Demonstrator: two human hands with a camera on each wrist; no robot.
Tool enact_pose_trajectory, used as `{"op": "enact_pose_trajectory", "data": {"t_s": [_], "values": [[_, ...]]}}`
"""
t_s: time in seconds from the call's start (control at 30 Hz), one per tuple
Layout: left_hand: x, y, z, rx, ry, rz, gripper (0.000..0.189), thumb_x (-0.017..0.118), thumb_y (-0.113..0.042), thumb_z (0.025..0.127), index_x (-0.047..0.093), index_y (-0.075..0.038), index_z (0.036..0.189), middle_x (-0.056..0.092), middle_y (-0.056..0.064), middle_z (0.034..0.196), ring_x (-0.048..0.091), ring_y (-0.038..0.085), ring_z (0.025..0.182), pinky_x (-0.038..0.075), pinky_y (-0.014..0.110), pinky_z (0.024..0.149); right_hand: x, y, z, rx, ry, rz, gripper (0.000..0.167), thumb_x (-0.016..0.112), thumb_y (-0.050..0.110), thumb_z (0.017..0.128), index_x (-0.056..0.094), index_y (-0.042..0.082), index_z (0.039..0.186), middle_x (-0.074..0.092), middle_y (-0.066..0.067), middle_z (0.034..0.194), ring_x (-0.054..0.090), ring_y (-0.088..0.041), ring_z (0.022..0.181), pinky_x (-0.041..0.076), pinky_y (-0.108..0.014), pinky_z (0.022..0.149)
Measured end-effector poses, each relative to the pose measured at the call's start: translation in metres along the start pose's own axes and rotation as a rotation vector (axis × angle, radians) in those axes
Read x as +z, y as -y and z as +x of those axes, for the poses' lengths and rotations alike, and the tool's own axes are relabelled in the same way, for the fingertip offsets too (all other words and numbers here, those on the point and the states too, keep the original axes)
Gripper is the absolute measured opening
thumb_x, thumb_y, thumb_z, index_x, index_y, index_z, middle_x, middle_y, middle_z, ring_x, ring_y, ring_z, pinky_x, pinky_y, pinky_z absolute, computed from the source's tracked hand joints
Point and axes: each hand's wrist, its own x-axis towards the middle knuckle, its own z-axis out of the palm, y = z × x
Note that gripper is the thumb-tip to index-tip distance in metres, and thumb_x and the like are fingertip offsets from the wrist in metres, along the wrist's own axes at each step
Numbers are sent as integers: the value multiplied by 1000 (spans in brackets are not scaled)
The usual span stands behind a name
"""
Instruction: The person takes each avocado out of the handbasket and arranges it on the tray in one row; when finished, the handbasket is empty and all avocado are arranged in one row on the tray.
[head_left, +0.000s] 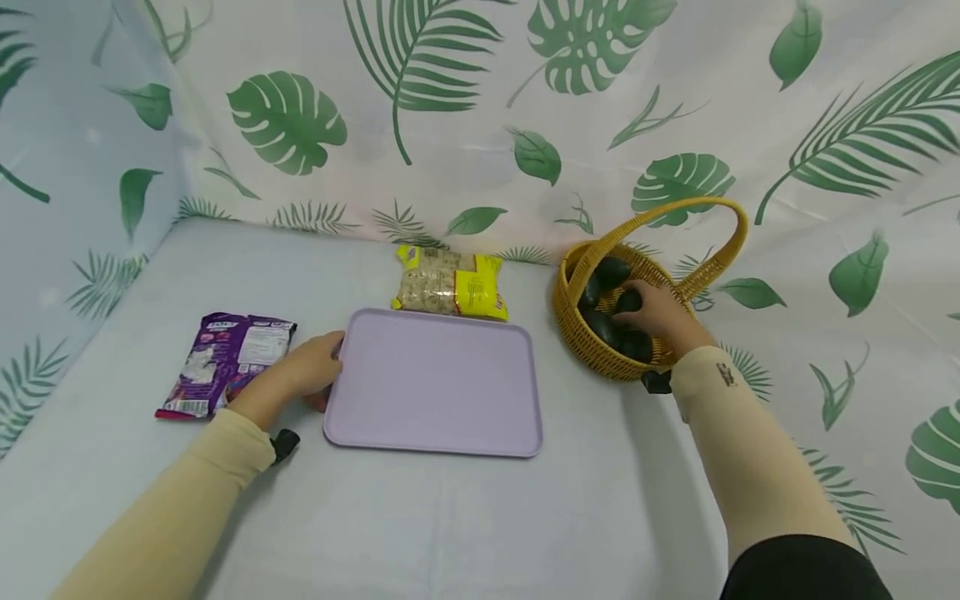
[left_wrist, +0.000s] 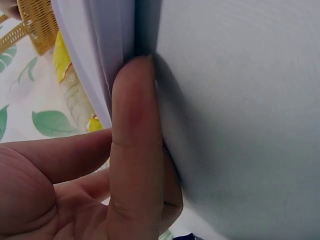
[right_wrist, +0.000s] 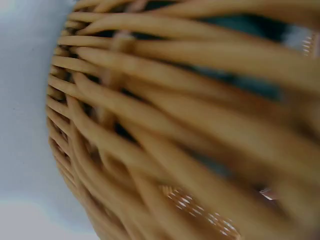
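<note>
A pale lilac tray [head_left: 435, 383] lies flat on the white table. My left hand [head_left: 311, 371] grips its left rim; close up in the left wrist view, the fingers [left_wrist: 135, 115] meet the tray's edge [left_wrist: 107, 45] right beside the tabletop. At the right, a woven wicker basket [head_left: 600, 362] with a tall handle holds several dark green avocados [head_left: 602, 327]. My right hand [head_left: 660, 317] reaches down inside it and holds one avocado [head_left: 627, 302] by its fingertips. Basket weave [right_wrist: 150, 100] fills the right wrist view and hides that hand there.
Left of the tray lies a purple snack bag [head_left: 217, 362], partly behind my left wrist. A yellow and clear food packet [head_left: 450, 283] sits just behind the tray. Leaf-printed cloth [head_left: 450, 125] rises at the back, left and right of the table.
</note>
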Motion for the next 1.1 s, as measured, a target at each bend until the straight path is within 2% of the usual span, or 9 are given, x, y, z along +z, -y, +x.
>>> {"op": "enact_pose_trajectory", "data": {"t_s": [0.17, 0.27, 0.4, 0.57, 0.7, 0.8, 0.9, 1.0, 1.1], "values": [[-4, 9, 3, -22, -19, -20, 63, 37, 0, 97, 13, 7, 155, 43, 36, 132, 66, 27, 67, 61, 35, 55, -7, 9, -19, -44, -71, 24, 96, 62, 58, 90, 16, 8, 158, 16, -41, 150, 23, -58, 135, 29, -74, 105], [-8, 13, 5, -36, -10, -57, 65, 39, 1, 98, 11, 4, 156, 46, 34, 126, 64, 24, 68, 61, 35, 56, -9, 16, -36, -63, -105, 46, 99, 61, 58, 90, 9, 11, 159, 14, -39, 151, 25, -58, 134, 30, -75, 104], [-15, 14, 7, -50, 26, -98, 71, 44, 3, 97, 8, -2, 158, 54, 28, 111, 64, 24, 74, 62, 36, 59, -9, 32, -64, -127, -166, 74, 99, 64, 59, 88, 12, 14, 159, 17, -35, 152, 30, -56, 132, 35, -74, 101], [-27, 8, 8, -51, 63, -112, 75, 48, 3, 97, 7, -5, 159, 58, 25, 103, 65, 26, 78, 62, 37, 61, 3, 64, -96, -285, -245, 155, 87, 72, 42, 89, 25, 12, 156, 27, -29, 150, 44, -47, 123, 48, -65, 93], [-33, 7, 11, -57, 76, -130, 75, 48, 4, 96, 7, -5, 159, 57, 25, 103, 65, 27, 78, 62, 38, 62, 28, 103, -107, -464, -264, 229, 79, 79, 24, 85, 36, 11, 151, 33, -22, 148, 45, -39, 124, 55, -57, 89], [-33, 9, 15, -58, 83, -146, 76, 49, 6, 95, 8, -5, 159, 58, 23, 99, 65, 25, 76, 62, 38, 63, 53, 135, -112, -574, -236, 259, 79, 82, 23, 82, 40, 16, 149, 36, -17, 147, 45, -34, 125, 56, -54, 89], [-33, 9, 20, -59, 85, -166, 77, 50, 5, 94, 11, -8, 159, 58, 21, 97, 65, 24, 76, 62, 38, 64, 81, 167, -115, -646, -150, 311, 78, 83, 26, 81, 42, 19, 148, 36, -13, 148, 48, -32, 122, 57, -49, 89], [-33, 7, 25, -64, 90, -188, 77, 51, 5, 95, 12, -10, 160, 58, 21, 97, 64, 23, 77, 63, 38, 65, 109, 199, -116, -675, -62, 348, 77, 83, 26, 81, 43, 22, 147, 37, -11, 147, 50, -31, 121, 58, -45, 87], [-33, 5, 27, -74, 94, -206, 77, 50, 5, 95, 13, -12, 160, 58, 20, 97, 64, 23, 78, 63, 39, 66, 134, 226, -117, -696, -12, 326, 78, 83, 30, 81, 42, 23, 148, 38, -11, 146, 52, -30, 120, 57, -42, 89]]}}
